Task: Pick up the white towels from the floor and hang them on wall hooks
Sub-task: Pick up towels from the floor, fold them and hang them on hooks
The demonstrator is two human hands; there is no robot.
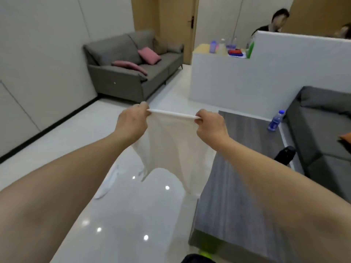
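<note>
A white towel (171, 141) hangs stretched in the air in front of me, its top edge pulled taut between both hands. My left hand (132, 123) pinches the towel's upper left corner. My right hand (210, 125) pinches the upper right corner. The lower part of the towel droops in folds above the glossy floor. A second white towel (108, 184) lies crumpled on the floor, partly hidden behind my left forearm. No wall hooks show in this view.
A grey wooden table (247, 141) stands at right with a water bottle (276, 120) and a black object (284, 155). Grey sofas sit at back left (133, 67) and far right (322, 130). A white partition (237, 80) stands ahead, with people behind it.
</note>
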